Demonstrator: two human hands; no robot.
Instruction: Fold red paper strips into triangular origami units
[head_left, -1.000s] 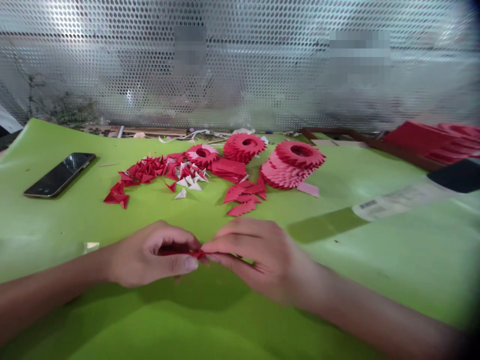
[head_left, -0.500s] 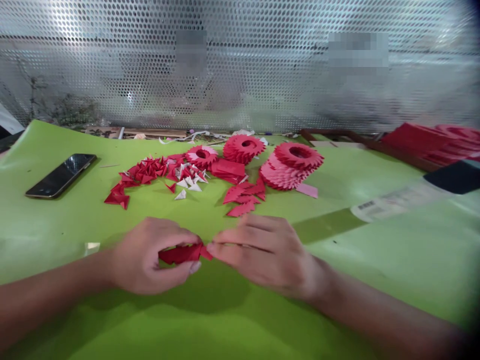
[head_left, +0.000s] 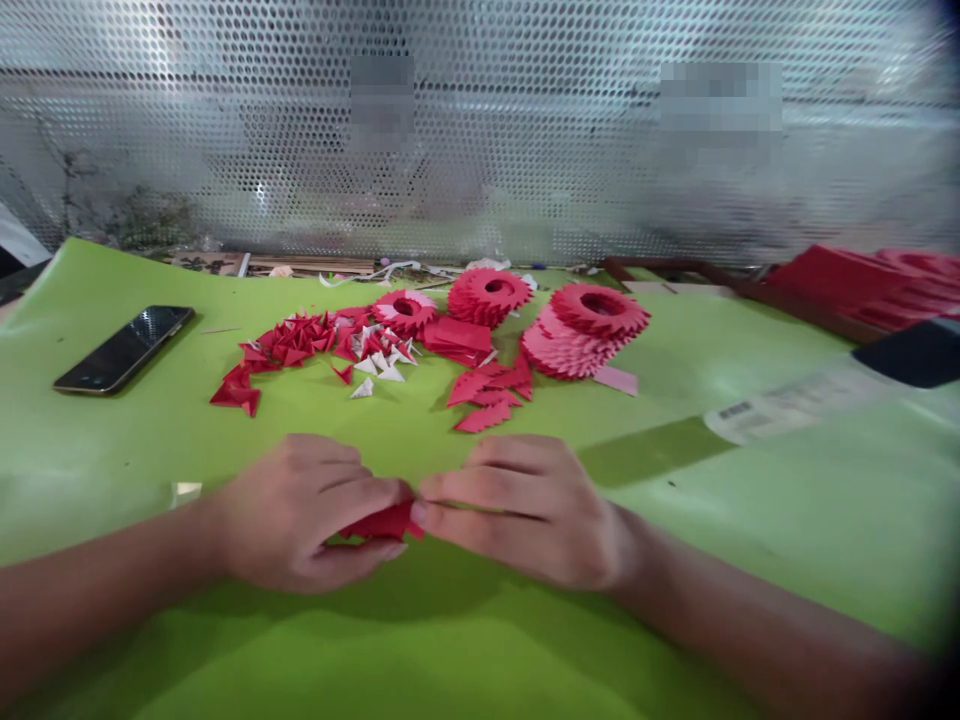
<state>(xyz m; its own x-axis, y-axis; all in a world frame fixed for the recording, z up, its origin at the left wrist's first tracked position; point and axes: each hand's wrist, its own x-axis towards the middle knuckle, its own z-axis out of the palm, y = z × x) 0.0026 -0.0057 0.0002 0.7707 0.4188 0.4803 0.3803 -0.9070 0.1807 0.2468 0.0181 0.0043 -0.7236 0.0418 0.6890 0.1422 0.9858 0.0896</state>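
A person's left hand and right hand come together over a green mat, clamped on a folded piece of red paper. The paper lies mostly within the left hand's curled grip, its end pinched by the right hand's fingertips. Beyond the hands stand stacked red paper rings, with small red paper triangles and white paper triangles to their left and a smartphone farther left.
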